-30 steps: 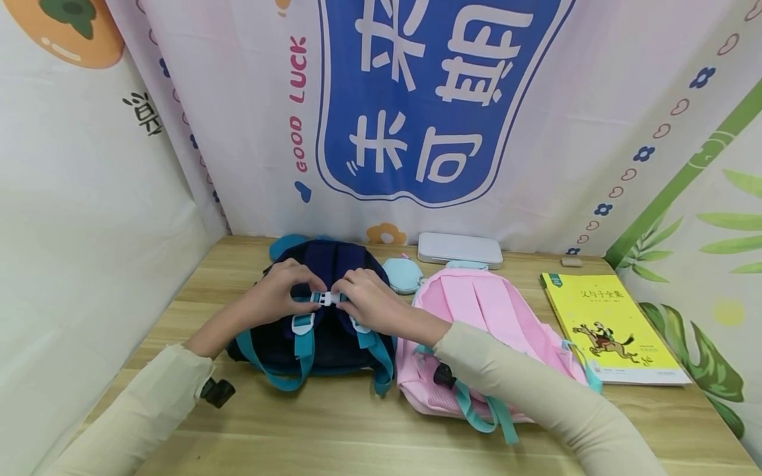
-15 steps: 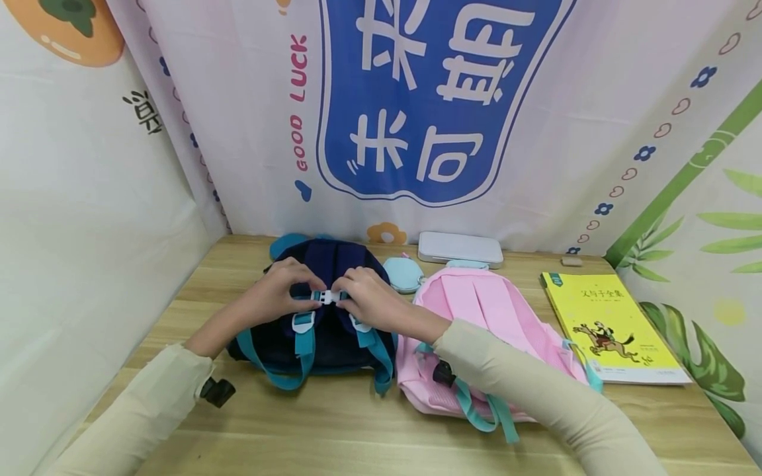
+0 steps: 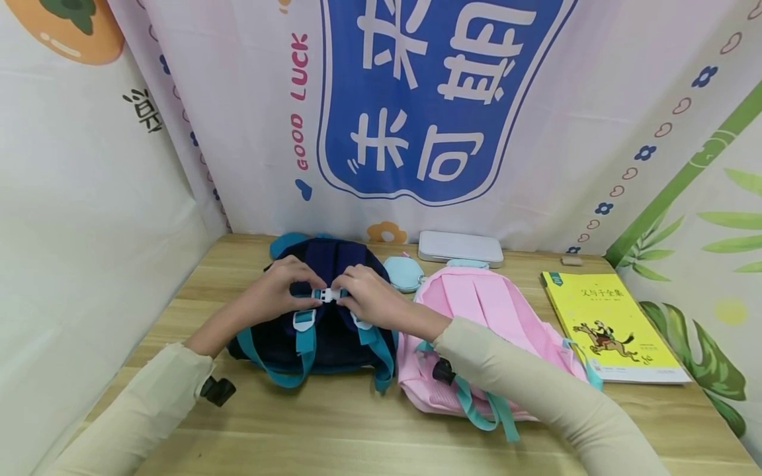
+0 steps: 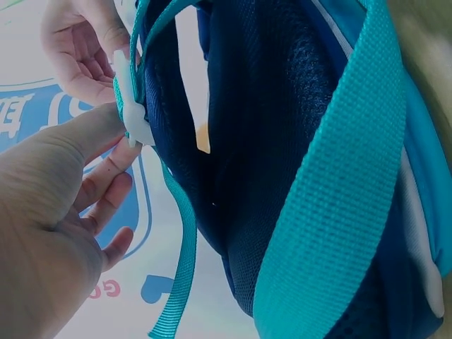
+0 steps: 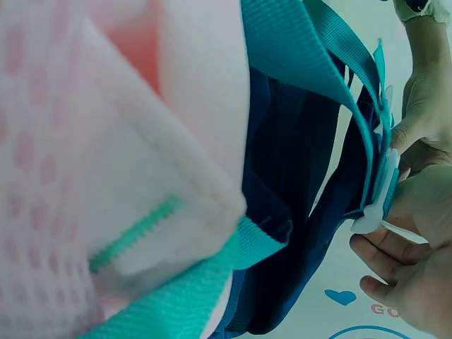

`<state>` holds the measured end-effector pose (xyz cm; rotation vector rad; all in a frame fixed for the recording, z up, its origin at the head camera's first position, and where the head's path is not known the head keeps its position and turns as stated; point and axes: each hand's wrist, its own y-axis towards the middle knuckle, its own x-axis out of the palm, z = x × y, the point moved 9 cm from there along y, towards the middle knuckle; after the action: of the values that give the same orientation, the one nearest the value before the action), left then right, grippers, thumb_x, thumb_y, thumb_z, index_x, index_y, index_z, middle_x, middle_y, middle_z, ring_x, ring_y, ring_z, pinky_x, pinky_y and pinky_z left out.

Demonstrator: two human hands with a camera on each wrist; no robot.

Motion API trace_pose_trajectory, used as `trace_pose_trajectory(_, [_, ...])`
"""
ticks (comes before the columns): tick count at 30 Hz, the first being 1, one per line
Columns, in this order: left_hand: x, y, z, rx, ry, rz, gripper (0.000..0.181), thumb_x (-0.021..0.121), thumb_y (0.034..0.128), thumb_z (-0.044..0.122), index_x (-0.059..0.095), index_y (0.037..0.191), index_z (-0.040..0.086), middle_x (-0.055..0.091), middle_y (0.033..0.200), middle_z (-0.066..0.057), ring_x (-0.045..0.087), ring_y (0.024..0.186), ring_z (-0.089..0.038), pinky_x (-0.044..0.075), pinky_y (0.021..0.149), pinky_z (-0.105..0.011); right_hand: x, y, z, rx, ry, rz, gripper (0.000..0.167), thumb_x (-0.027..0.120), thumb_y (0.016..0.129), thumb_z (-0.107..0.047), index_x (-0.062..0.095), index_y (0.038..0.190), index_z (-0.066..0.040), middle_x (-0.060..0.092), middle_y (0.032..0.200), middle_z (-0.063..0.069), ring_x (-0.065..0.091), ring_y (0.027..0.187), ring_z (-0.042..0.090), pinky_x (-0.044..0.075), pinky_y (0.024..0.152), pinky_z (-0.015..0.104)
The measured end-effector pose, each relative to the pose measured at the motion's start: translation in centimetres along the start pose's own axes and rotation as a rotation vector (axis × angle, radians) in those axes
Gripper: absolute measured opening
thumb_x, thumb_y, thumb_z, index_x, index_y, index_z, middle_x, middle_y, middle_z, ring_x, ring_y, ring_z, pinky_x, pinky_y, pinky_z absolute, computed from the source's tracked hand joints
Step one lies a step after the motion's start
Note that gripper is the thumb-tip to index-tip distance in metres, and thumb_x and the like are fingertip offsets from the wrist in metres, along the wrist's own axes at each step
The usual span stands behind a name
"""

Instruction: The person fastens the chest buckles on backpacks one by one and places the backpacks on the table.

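Observation:
A navy backpack (image 3: pixel 336 254) with teal straps lies on its front, shoulder straps facing up. Across these straps runs a chest strap with a white buckle (image 3: pixel 327 295). My left hand (image 3: pixel 280 287) pinches the strap at the buckle's left end between thumb and fingers. From the other side, my right hand (image 3: pixel 369 297) pinches the buckle's right end. The two halves look joined, though fingertips cover both ends. Below hang white strap adjusters (image 3: pixel 303 320) and loose teal webbing (image 3: pixel 305 354). The left wrist view shows a broad teal strap (image 4: pixel 332 191) close up.
A pink backpack (image 3: pixel 476 297) lies right beside the navy one, under my right forearm. Behind it are a light-blue round pouch (image 3: pixel 403 274) and a white case (image 3: pixel 460 248). A yellow book (image 3: pixel 613 324) lies on the wooden table (image 3: pixel 333 430) at right. Printed cloth walls surround the table.

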<state>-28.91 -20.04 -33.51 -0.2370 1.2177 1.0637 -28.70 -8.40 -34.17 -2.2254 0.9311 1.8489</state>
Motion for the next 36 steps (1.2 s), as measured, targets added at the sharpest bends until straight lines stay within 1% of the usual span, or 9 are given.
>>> trace_pose_trajectory(4, [0.02, 0.04, 0.02, 0.006, -0.009, 0.003, 0.023, 0.088, 0.0776, 0.006, 0.079, 0.098, 0.007, 0.078, 0.098, -0.004, 0.058, 0.095, -0.022, 0.048, 0.084, -0.039, -0.03, -0.04, 0.06, -0.002, 0.007, 0.001, 0.021, 0.067, 0.099, -0.012, 0.069, 0.119, -0.004, 0.068, 0.110, 0.009, 0.060, 0.100, 0.023, 0.049, 0.092, 0.036])
trace_pose_trajectory(13, [0.15, 0.05, 0.00, -0.018, -0.030, -0.017, 0.023, 0.087, 0.0790, 0.006, 0.078, 0.100, 0.007, 0.077, 0.099, -0.004, 0.057, 0.097, -0.021, 0.049, 0.085, -0.038, -0.04, -0.05, 0.06, 0.006, 0.032, -0.010, 0.021, 0.066, 0.099, -0.011, 0.068, 0.119, -0.004, 0.068, 0.112, 0.010, 0.060, 0.103, 0.023, 0.051, 0.091, 0.035])
trace_pose_trajectory(24, [0.21, -0.17, -0.01, -0.022, -0.036, -0.004, 0.024, 0.086, 0.0789, 0.004, 0.078, 0.101, 0.007, 0.077, 0.101, -0.005, 0.056, 0.098, -0.021, 0.050, 0.085, -0.039, 0.01, -0.03, 0.24, 0.042, 0.052, -0.026, 0.021, 0.066, 0.100, -0.012, 0.068, 0.119, -0.005, 0.067, 0.114, 0.008, 0.059, 0.105, 0.021, 0.052, 0.091, 0.033])
trace_pose_trajectory(31, [0.19, -0.15, 0.14, -0.013, -0.042, 0.005, 0.023, 0.086, 0.0791, 0.004, 0.078, 0.101, 0.006, 0.077, 0.101, -0.005, 0.056, 0.097, -0.021, 0.050, 0.084, -0.038, -0.01, -0.07, 0.42, 0.048, 0.077, -0.008, 0.019, 0.067, 0.098, -0.011, 0.069, 0.117, -0.005, 0.068, 0.112, 0.008, 0.060, 0.104, 0.021, 0.053, 0.090, 0.032])
trace_pose_trajectory(36, [0.10, -0.03, 0.35, -0.012, -0.044, 0.010, 0.023, 0.086, 0.0792, 0.005, 0.078, 0.101, 0.006, 0.077, 0.100, -0.006, 0.055, 0.096, -0.021, 0.051, 0.083, -0.042, -0.22, -0.07, 0.44, 0.039, 0.089, 0.012, 0.018, 0.068, 0.098, -0.010, 0.070, 0.115, -0.004, 0.068, 0.111, 0.009, 0.060, 0.104, 0.021, 0.053, 0.089, 0.032])
